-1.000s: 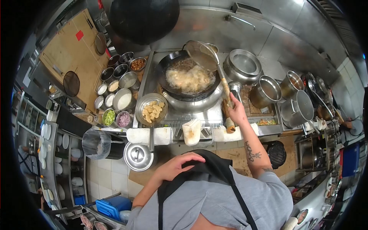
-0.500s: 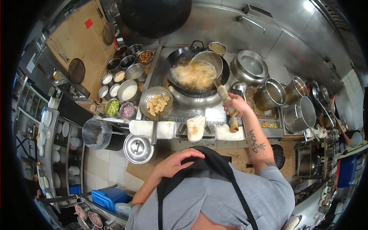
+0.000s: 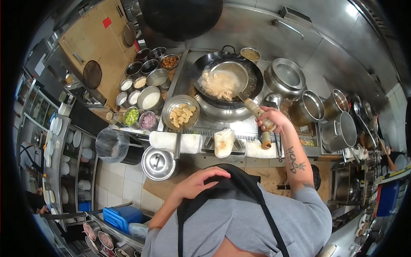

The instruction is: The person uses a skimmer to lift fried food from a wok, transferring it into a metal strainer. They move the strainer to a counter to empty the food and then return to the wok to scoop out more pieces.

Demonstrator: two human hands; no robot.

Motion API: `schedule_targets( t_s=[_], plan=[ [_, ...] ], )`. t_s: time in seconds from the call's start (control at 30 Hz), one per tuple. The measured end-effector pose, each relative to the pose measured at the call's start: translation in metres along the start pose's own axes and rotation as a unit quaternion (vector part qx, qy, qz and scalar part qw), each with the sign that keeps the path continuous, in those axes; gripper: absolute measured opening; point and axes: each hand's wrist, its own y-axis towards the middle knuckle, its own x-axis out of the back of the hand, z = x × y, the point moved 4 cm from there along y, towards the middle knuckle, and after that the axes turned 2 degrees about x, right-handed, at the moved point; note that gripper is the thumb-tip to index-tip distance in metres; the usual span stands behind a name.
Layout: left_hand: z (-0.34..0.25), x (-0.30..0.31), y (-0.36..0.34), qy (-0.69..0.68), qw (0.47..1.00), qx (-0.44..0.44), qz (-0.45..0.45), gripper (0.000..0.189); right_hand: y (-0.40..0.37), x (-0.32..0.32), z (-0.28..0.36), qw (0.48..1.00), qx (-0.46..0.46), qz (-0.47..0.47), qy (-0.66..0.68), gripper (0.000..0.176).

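My right hand (image 3: 274,120) is wrapped around the cloth-wound handle (image 3: 252,107) of a mesh skimmer (image 3: 240,70). The skimmer's bowl sits inside the black wok (image 3: 257,88) and carries a heap of pale fried pieces (image 3: 220,84), with steam around them. My left hand (image 3: 200,181) rests at my belly against the black apron (image 3: 201,203), fingers stretched out and thumb apart. Left of the wok, a perforated ladle (image 3: 165,113) holds pale yellow pieces (image 3: 181,115), its handle pointing towards me.
Several metal bowls (image 3: 150,97) of ingredients stand left of the stove. Large steel pots (image 3: 307,107) are on the right. Folded white cloths (image 3: 175,142) line the front edge, and a lidded pot (image 3: 158,164) sits below. Another wok (image 3: 180,17) hangs overhead.
The bubbling in the wok has died down around the food, which now lies gathered in the skimmer. My left hand stays at the apron. The whole view has shifted slightly.
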Motion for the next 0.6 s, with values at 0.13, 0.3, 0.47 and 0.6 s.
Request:
schedule_targets(
  t_s=[0.13, 0.3, 0.47, 0.6],
  plan=[
    [0.004, -0.005, 0.003, 0.003, 1.000, 0.004, 0.012, 0.040, 0.008, 0.010, -0.007, 0.997, 0.000, 0.007, 0.077, 0.050],
    [0.001, -0.004, 0.002, 0.000, 1.000, -0.002, 0.022, 0.040, 0.027, 0.032, -0.014, 0.975, -0.025, 0.031, 0.218, 0.052],
    [0.002, -0.006, 0.004, -0.003, 1.000, -0.003, 0.020, 0.041, 0.028, -0.005, -0.022, 0.996, 0.030, -0.018, 0.084, 0.051],
    [0.005, -0.013, 0.008, -0.014, 1.000, -0.016, 0.019, 0.041, 0.043, 0.003, -0.037, 0.993, 0.050, -0.092, 0.048, 0.043]
  ],
)
